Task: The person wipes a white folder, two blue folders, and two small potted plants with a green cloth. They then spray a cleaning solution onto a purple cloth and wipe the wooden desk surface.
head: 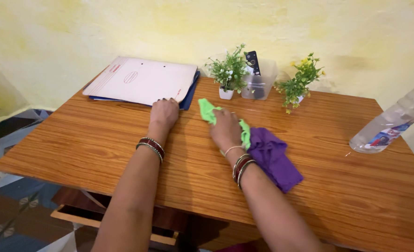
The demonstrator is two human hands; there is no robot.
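My right hand (225,129) presses a bright green cloth (208,111) flat on the wooden table (99,140). The cloth sticks out past my fingers toward the back. A purple cloth (277,158) lies bunched on the table just right of that wrist. My left hand (164,114) rests knuckles-down on the tabletop, its fingertips touching the front edge of a stack of pale and blue paper folders (141,80). Both wrists wear bangles.
Two small potted plants (228,72) (299,83) stand at the back against the yellow wall, with a clear plastic holder (259,79) between them. A clear plastic bottle (393,119) lies tilted at the right edge. A drawer (76,215) hangs open under the table.
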